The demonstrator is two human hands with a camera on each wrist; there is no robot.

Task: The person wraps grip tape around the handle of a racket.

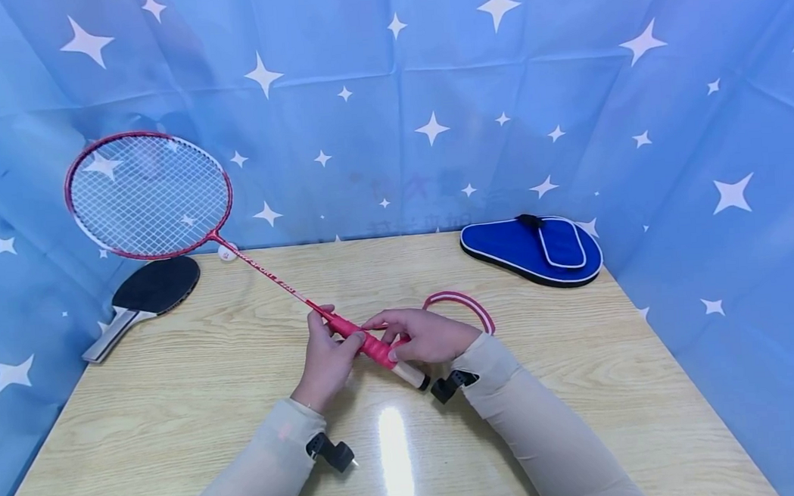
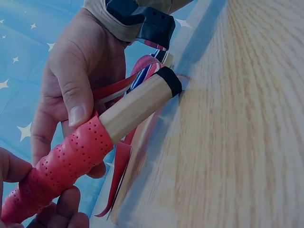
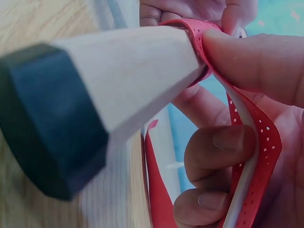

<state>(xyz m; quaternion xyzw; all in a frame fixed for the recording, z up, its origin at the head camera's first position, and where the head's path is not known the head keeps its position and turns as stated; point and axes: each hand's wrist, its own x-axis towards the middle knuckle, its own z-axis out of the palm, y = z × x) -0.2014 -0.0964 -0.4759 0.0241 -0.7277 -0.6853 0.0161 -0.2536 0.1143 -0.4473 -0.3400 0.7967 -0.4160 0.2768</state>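
Observation:
A red badminton racket point(image 1: 262, 270) slants across the head view, its strung head at upper left above the table. My left hand point(image 1: 329, 362) grips the upper, red-wrapped part of its handle. Perforated red grip tape point(image 2: 71, 161) winds round most of the handle in ridges. The lower end is bare pale wood point(image 2: 137, 107) with a black butt cap point(image 3: 52, 118). My right hand point(image 1: 429, 333) pinches the tape at the edge of the wrap, thumb pressed on it. From there the loose tape point(image 1: 464, 298), with a white strip along it, passes through the fingers and loops onto the table.
A black table tennis bat point(image 1: 157, 285) lies at the table's left edge, with a white ball point(image 1: 227, 252) near the back. At the back right lies a blue bat case point(image 1: 506, 245) with white piping. Blue star-patterned curtain point(image 1: 362, 129) encloses the wooden table point(image 1: 239, 349).

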